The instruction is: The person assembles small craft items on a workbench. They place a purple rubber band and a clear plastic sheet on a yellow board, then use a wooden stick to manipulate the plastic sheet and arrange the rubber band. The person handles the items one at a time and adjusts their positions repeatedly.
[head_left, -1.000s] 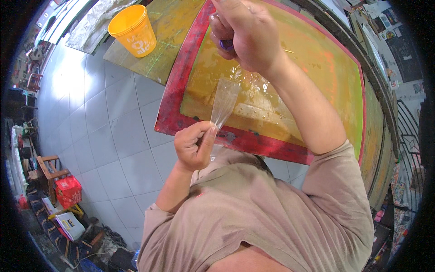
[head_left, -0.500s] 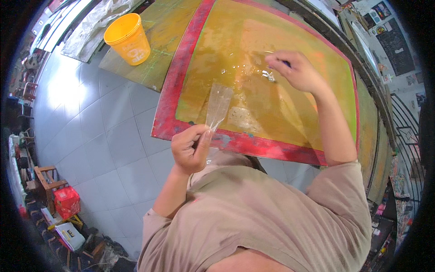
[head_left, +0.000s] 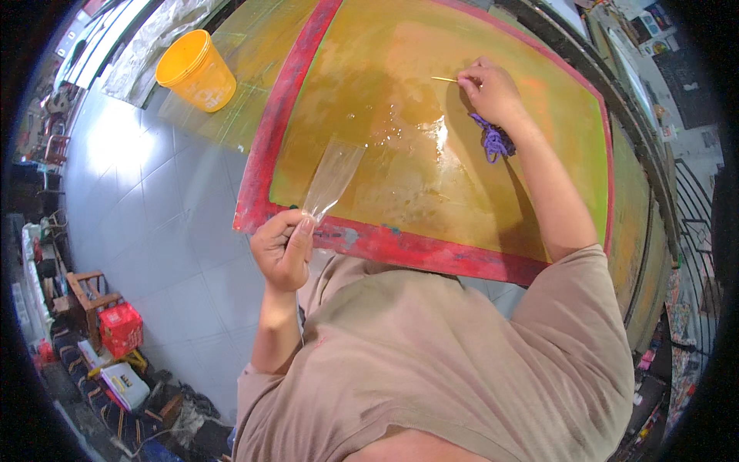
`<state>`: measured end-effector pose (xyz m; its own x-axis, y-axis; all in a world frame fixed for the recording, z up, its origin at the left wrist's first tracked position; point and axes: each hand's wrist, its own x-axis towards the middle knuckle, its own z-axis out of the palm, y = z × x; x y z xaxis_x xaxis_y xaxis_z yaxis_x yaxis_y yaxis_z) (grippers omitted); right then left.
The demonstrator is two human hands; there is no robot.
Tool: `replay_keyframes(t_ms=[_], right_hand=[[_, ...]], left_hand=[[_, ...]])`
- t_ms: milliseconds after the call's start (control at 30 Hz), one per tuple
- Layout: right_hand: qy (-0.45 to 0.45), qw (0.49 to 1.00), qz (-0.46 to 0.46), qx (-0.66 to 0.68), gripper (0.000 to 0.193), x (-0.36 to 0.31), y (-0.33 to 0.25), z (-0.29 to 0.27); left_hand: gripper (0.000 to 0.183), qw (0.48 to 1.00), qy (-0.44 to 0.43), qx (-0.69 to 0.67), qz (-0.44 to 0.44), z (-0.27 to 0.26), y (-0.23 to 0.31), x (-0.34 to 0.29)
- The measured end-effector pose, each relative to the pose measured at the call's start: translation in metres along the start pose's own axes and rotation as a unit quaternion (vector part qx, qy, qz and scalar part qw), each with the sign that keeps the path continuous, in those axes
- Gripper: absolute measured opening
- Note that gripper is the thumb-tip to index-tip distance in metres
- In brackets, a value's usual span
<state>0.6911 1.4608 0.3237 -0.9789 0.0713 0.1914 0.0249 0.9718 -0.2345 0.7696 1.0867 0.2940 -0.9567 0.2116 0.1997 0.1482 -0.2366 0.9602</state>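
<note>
A screen-printing frame (head_left: 265, 146) with red edges and yellow mesh, wet and glossy, lies before me. My left hand (head_left: 283, 250), over its near left corner, pinches the lower end of a clear plastic strip (head_left: 336, 171), which stands up over the mesh. Above the far right part of the mesh, my right hand (head_left: 487, 86) grips a thin yellowish stick (head_left: 444, 78) that points left. Beside the right wrist is a bunched purple cord (head_left: 493, 140); whether it hangs from the hand or lies on the mesh I cannot tell.
An orange-yellow bucket (head_left: 198, 73) stands on a stained board (head_left: 250, 100) left of the frame. Tiled floor (head_left: 173, 231) spreads at the left, with a red box (head_left: 121, 327) and a wooden stool (head_left: 85, 296) farther off. A dark rail (head_left: 627, 131) runs along the right side.
My right hand has moved up and away, and the stick and purple cord now show plainly. The left hand with the plastic strip has shifted left. The view has also shifted slightly.
</note>
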Motion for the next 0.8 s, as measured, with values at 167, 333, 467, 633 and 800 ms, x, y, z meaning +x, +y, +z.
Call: replay_keyframes(t_ms=[167, 333, 467, 633, 800], right_hand=[[0.001, 0.996, -0.089, -0.003, 0.015, -0.002, -0.023, 0.001], [-0.018, 0.948, -0.290, 0.126, 0.007, -0.028, -0.084, 0.005], [-0.018, 0.949, -0.278, 0.146, 0.010, -0.027, -0.109, 0.021], [-0.044, 0.935, -0.295, 0.191, 0.013, -0.021, -0.123, 0.025], [-0.065, 0.934, -0.254, 0.243, 0.011, -0.022, -0.127, 0.025]], left_hand=[[0.011, 1.000, 0.019, -0.014, 0.008, -0.001, 0.001, -0.002], [0.009, 0.999, 0.029, -0.019, 0.022, 0.000, -0.004, -0.002], [0.009, 0.999, 0.017, -0.048, 0.018, -0.002, -0.002, -0.004], [0.009, 0.998, 0.017, -0.048, 0.024, -0.005, -0.002, -0.005], [0.009, 0.999, 0.020, -0.018, 0.030, -0.007, -0.003, -0.007]])
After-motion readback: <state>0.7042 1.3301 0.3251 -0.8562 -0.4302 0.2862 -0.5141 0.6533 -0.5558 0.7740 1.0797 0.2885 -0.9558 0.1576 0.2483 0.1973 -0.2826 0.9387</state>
